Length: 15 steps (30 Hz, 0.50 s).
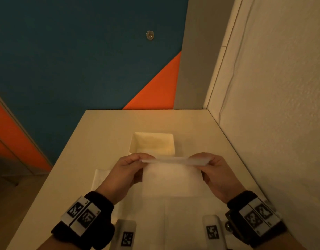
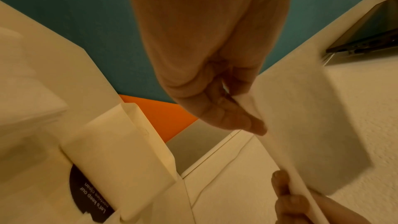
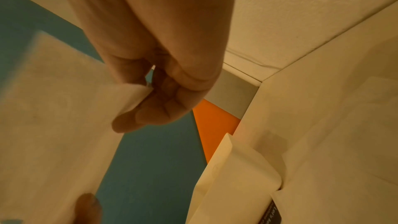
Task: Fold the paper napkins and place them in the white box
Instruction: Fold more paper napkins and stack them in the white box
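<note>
Held above table (image 1: pixel 105 134), near side of white box (image 1: pixel 152 144): one folded paper napkin (image 1: pixel 171 177), top fold edge level, lower part hanging toward near edge. Left hand (image 1: pixel 126 170) pinched on left end of fold; right hand (image 1: pixel 217 170) pinched on right end. Thumb-and-finger pinch confirmed in both wrist views. More napkins (image 1: pixel 108 181) lay flat on table beneath, toward near left. Box stood open, just beyond the fold edge; contents not discernible.

Risks judged from here: layers could slip apart if either pinch loosened, since thin paper held only at corners. Uneven pull between hands could skew or tear the crease. Hanging part could catch on near rim of box during transfer and unfold.
</note>
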Each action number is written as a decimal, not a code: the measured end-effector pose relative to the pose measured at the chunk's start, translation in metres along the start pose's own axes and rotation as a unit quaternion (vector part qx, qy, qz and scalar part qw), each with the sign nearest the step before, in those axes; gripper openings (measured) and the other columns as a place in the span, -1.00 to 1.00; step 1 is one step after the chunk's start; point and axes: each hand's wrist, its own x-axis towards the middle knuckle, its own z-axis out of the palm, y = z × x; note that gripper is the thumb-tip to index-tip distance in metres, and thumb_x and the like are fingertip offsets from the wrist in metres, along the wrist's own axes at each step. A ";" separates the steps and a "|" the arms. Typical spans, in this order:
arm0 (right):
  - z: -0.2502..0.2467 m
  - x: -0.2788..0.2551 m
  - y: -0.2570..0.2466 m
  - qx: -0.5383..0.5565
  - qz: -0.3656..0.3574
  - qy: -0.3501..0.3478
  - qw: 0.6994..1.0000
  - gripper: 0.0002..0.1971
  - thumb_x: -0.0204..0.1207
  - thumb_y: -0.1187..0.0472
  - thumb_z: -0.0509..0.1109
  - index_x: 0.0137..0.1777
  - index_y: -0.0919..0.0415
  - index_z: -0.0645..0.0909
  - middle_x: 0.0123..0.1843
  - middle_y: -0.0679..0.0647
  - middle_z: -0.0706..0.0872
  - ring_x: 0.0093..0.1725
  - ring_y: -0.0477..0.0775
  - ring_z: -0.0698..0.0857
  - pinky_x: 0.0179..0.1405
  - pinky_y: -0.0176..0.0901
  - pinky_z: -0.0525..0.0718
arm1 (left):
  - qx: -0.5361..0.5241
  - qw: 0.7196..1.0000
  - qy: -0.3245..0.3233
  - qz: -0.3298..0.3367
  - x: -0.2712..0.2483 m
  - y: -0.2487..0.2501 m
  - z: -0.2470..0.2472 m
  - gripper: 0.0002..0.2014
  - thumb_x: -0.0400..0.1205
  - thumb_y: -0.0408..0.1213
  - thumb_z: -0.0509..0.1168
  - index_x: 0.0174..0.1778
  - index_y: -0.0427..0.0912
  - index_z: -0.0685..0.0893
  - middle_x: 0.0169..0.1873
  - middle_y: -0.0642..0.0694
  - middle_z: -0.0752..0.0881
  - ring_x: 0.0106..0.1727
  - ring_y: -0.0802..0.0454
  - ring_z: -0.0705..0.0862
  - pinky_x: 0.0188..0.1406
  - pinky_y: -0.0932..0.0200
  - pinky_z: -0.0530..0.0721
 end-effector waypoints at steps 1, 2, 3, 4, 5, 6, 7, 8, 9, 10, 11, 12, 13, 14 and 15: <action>-0.001 0.000 -0.001 -0.011 -0.002 0.000 1.000 -0.61 0.53 0.53 0.25 -0.32 0.17 0.81 -0.20 0.09 0.80 -0.21 0.07 0.74 -0.33 -0.18 0.67 | 0.004 1.000 0.002 -0.004 0.001 0.002 -0.001 -0.62 0.67 -0.47 0.09 -0.19 -0.19 0.83 -0.14 -0.24 0.74 -0.16 -0.10 0.66 -0.31 0.24 0.69; -0.001 -0.001 -0.002 -0.017 -0.001 -0.003 1.000 -0.53 0.55 0.56 0.18 -0.38 0.17 0.80 -0.23 0.09 0.78 -0.24 0.10 0.68 -0.37 -0.15 0.61 | 0.002 1.000 0.000 -0.007 0.001 0.002 -0.003 -0.61 0.66 -0.45 0.06 -0.18 -0.25 0.82 -0.12 -0.27 0.73 -0.17 -0.10 0.66 -0.31 0.23 0.68; -0.002 -0.001 -0.003 -0.015 0.002 -0.003 1.000 -0.50 0.55 0.57 0.11 -0.40 0.19 0.79 -0.24 0.10 0.76 -0.24 0.14 0.63 -0.37 -0.15 0.56 | -0.004 1.000 -0.003 -0.012 0.000 0.004 -0.003 -0.64 0.65 -0.40 0.06 -0.14 -0.30 0.81 -0.09 -0.29 0.74 -0.19 -0.10 0.68 -0.28 0.20 0.68; -0.003 -0.001 -0.004 -0.003 0.006 -0.005 1.000 -0.49 0.54 0.54 0.05 -0.38 0.22 0.78 -0.22 0.12 0.75 -0.23 0.15 0.60 -0.37 -0.16 0.54 | -0.006 1.000 -0.009 -0.011 0.000 0.004 -0.003 -0.69 0.62 -0.32 0.13 -0.11 -0.31 0.80 -0.06 -0.28 0.76 -0.18 -0.11 0.70 -0.20 0.14 0.67; -0.003 -0.001 -0.004 0.018 0.012 -0.009 1.000 -0.50 0.54 0.50 0.00 -0.31 0.25 0.77 -0.19 0.15 0.75 -0.23 0.14 0.61 -0.38 -0.18 0.57 | -0.003 1.000 -0.006 0.000 0.000 0.003 -0.002 -0.75 0.56 -0.24 0.26 -0.11 -0.27 0.81 -0.05 -0.24 0.77 -0.16 -0.13 0.70 -0.13 0.07 0.65; -0.002 -0.001 -0.004 0.039 0.018 -0.016 0.999 -0.54 0.56 0.45 -0.02 -0.19 0.26 0.75 -0.15 0.19 0.73 -0.24 0.13 0.63 -0.39 -0.18 0.61 | 0.016 1.000 0.003 0.024 0.001 0.001 -0.002 -0.84 0.49 -0.23 0.38 -0.14 -0.20 0.82 -0.06 -0.20 0.77 -0.15 -0.12 0.69 -0.10 0.04 0.64; -0.001 -0.001 -0.004 0.043 0.022 -0.020 0.999 -0.60 0.59 0.41 0.00 -0.04 0.24 0.71 -0.13 0.21 0.71 -0.25 0.13 0.64 -0.37 -0.16 0.64 | 0.035 0.998 0.013 0.047 0.001 -0.001 -0.002 -0.92 0.44 -0.32 0.47 -0.19 -0.11 0.83 -0.09 -0.14 0.76 -0.15 -0.09 0.68 -0.12 0.06 0.66; 0.000 -0.001 -0.004 0.032 0.024 -0.023 0.999 -0.68 0.62 0.39 0.07 0.09 0.16 0.66 -0.14 0.21 0.70 -0.25 0.13 0.65 -0.35 -0.14 0.66 | 0.058 0.996 0.020 0.069 0.002 -0.004 -0.002 -0.84 0.44 -0.44 0.48 -0.23 -0.06 0.83 -0.11 -0.09 0.77 -0.18 -0.05 0.70 -0.18 0.14 0.69; 0.001 0.000 -0.002 0.008 0.021 -0.022 0.999 -0.69 0.60 0.41 0.18 0.18 0.07 0.60 -0.17 0.21 0.69 -0.23 0.13 0.66 -0.31 -0.11 0.67 | 0.070 0.994 0.023 0.080 0.001 -0.006 0.000 -0.74 0.45 -0.53 0.45 -0.25 -0.02 0.83 -0.14 -0.04 0.77 -0.21 -0.01 0.71 -0.25 0.20 0.69; 0.001 0.000 -0.001 -0.026 0.014 -0.020 0.999 -0.61 0.54 0.46 0.29 0.23 -0.01 0.55 -0.19 0.19 0.70 -0.21 0.13 0.69 -0.28 -0.09 0.69 | 0.071 0.994 0.017 0.082 0.000 -0.007 0.000 -0.69 0.46 -0.58 0.42 -0.25 -0.01 0.82 -0.15 -0.01 0.78 -0.23 0.02 0.72 -0.28 0.24 0.69; 0.002 -0.001 0.001 -0.058 0.005 -0.024 0.998 -0.51 0.48 0.51 0.36 0.26 -0.05 0.52 -0.20 0.20 0.71 -0.20 0.12 0.71 -0.24 -0.08 0.71 | 0.070 0.994 0.005 0.078 -0.001 -0.005 0.002 -0.67 0.47 -0.59 0.40 -0.24 0.00 0.83 -0.15 0.00 0.79 -0.22 0.02 0.74 -0.28 0.25 0.69; 0.002 -0.001 0.002 -0.082 -0.004 -0.028 0.996 -0.44 0.43 0.56 0.40 0.28 -0.05 0.50 -0.20 0.22 0.71 -0.19 0.13 0.72 -0.22 -0.09 0.73 | 0.071 0.994 -0.021 0.074 -0.002 -0.005 0.001 -0.69 0.48 -0.58 0.41 -0.21 0.00 0.83 -0.13 0.01 0.79 -0.18 0.02 0.75 -0.25 0.24 0.70; 0.002 -0.001 0.002 -0.098 -0.010 -0.034 0.995 -0.42 0.40 0.58 0.41 0.29 -0.02 0.49 -0.19 0.26 0.70 -0.20 0.13 0.72 -0.21 -0.11 0.73 | 0.076 0.994 -0.049 0.062 -0.004 -0.002 0.001 -0.73 0.47 -0.52 0.43 -0.18 -0.01 0.83 -0.10 0.01 0.79 -0.14 0.03 0.75 -0.21 0.22 0.71; 0.003 -0.001 0.001 -0.112 -0.014 -0.043 0.993 -0.42 0.39 0.59 0.42 0.29 0.00 0.49 -0.20 0.29 0.69 -0.21 0.13 0.71 -0.21 -0.13 0.73 | 0.082 0.992 -0.084 0.045 -0.005 0.002 0.000 -0.79 0.44 -0.42 0.45 -0.14 -0.01 0.84 -0.05 0.01 0.80 -0.09 0.04 0.76 -0.16 0.20 0.72; 0.004 -0.002 0.000 -0.126 -0.018 -0.053 0.991 -0.42 0.39 0.58 0.43 0.28 0.01 0.49 -0.21 0.30 0.69 -0.23 0.15 0.70 -0.22 -0.13 0.73 | 0.096 0.988 -0.118 0.029 -0.006 0.005 -0.001 -0.80 0.40 -0.30 0.45 -0.10 -0.01 0.84 0.00 0.00 0.80 -0.03 0.05 0.76 -0.09 0.19 0.72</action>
